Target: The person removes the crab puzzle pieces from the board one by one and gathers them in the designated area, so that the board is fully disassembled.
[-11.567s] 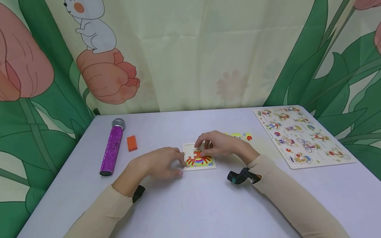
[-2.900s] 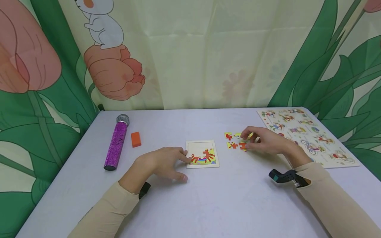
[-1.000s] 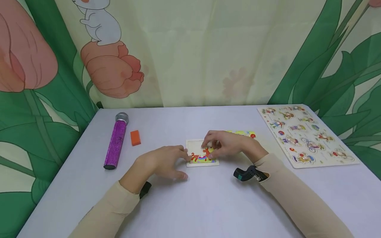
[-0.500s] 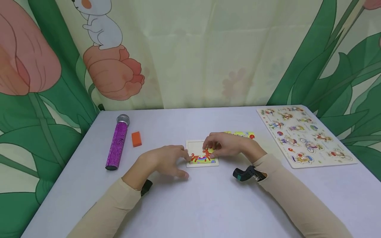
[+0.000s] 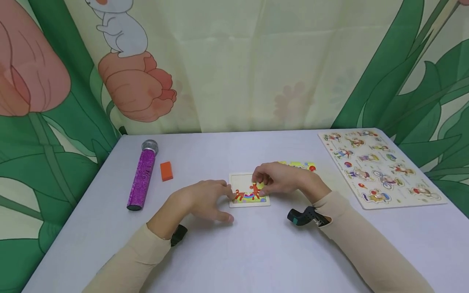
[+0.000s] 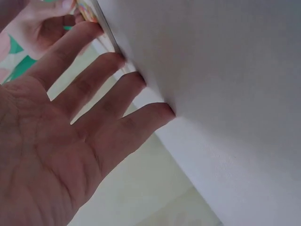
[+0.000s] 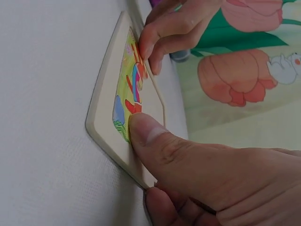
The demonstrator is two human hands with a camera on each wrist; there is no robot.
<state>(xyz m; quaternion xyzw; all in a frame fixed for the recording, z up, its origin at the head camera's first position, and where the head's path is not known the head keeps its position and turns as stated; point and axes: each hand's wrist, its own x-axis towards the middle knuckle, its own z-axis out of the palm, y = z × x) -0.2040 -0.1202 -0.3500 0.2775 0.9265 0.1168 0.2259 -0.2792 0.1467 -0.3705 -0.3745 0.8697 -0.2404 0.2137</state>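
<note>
A small wooden jigsaw tray (image 5: 239,179) lies on the table, its lower part filled with red, yellow and rainbow-coloured pieces. My left hand (image 5: 205,199) stays at its left side with fingers extended, the index fingertip on the edge. In the left wrist view the other fingertips (image 6: 162,110) rest along the tray and tabletop. My right hand (image 5: 280,179) is over the tray's right side, fingers curled around a puzzle piece that they mostly hide. The right thumb (image 7: 148,129) presses on the picture's edge. Loose puzzle pieces (image 5: 302,165) lie behind the right hand, partly covered.
A purple glittery microphone (image 5: 142,177) and an orange block (image 5: 166,171) lie on the left of the table. To the right is a large picture board (image 5: 381,169) with cartoon figures. A printed curtain (image 5: 234,81) hangs behind the table.
From the loose pieces, the right hand has come left to the tray with a piece. Over the last second it shifts only slightly there. The left hand stays at the tray's left edge.
</note>
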